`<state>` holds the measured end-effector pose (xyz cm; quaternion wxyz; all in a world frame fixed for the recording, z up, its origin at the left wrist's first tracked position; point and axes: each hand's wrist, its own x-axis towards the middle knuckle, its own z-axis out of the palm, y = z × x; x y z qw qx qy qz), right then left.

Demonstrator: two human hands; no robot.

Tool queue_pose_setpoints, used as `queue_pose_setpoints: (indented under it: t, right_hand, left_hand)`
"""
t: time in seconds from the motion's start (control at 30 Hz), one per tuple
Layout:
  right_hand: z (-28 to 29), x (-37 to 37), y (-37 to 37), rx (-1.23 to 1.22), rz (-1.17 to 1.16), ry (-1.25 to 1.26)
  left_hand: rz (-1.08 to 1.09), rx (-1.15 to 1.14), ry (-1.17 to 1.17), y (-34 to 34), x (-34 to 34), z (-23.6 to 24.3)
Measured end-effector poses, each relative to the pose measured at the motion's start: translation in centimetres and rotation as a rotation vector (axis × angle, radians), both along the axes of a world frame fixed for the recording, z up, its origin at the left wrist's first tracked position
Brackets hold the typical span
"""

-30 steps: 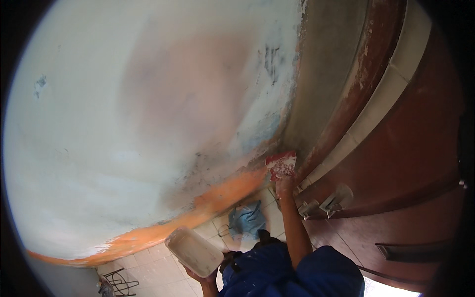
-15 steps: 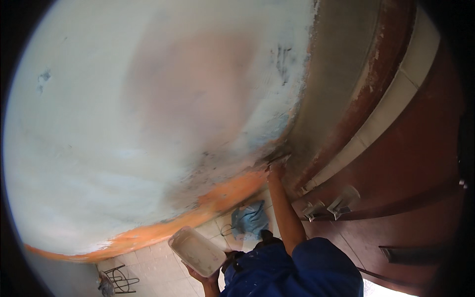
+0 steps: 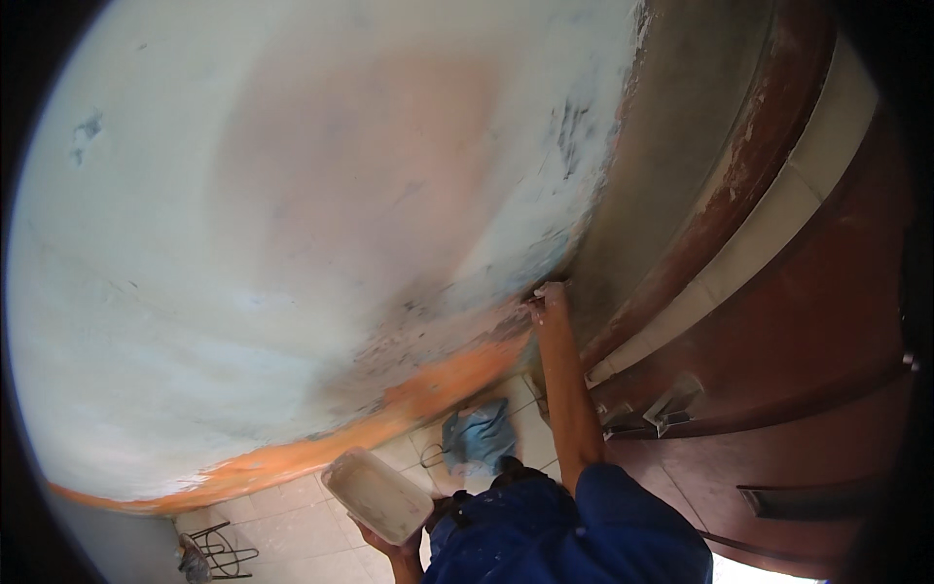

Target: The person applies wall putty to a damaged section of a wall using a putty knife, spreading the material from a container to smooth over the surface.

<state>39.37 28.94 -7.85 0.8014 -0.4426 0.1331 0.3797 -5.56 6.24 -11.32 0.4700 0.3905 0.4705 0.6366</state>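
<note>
My right hand (image 3: 547, 302) is closed on a putty knife (image 3: 533, 298), mostly hidden behind the fingers, at the inside corner where the patchy pale wall (image 3: 233, 273) meets a narrow dull beige-grey strip (image 3: 662, 117). The wall is stained pinkish and dark, with an orange band (image 3: 438, 375) along its bottom. Low in the view, my left hand (image 3: 389, 540) grips a rectangular light plastic tray (image 3: 375, 492) holding pale paste, from its side and underneath.
A dark red door (image 3: 778, 341) with metal fittings (image 3: 671, 414) is at the right, beside a tiled edge (image 3: 769, 224). On the tiled floor (image 3: 292, 535) lie a crumpled blue cloth or bag (image 3: 477, 433) and, at lower left, a bent metal frame (image 3: 219, 553).
My right hand has moved upward along the corner, and the putty knife's red, paste-smeared face has turned out of view. The tray in my left hand stays low, shifting slightly.
</note>
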Motion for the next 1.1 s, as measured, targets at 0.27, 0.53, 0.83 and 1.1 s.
queue_pose_setpoints:
  t: [0.27,0.53,0.83,1.1]
  right_hand:
    - [6.7,-4.0,-4.6,0.258,0.070,-0.149]
    - [7.7,-12.1,-15.4,0.647,0.238,-0.134]
    - [4.5,-8.2,-15.2,0.120,0.158,-0.727]
    - [6.1,-4.4,-9.7,-0.291,0.014,-1.124]
  left_hand:
    - [0.130,-0.312,-0.658,0.6,2.5,5.7]
    - [-0.110,-0.097,-0.396,-0.3,2.2,4.8]
    - [-0.045,-0.193,-0.725,-0.3,2.5,6.5]
    - [0.078,-0.163,-0.503,-2.0,1.9,5.0]
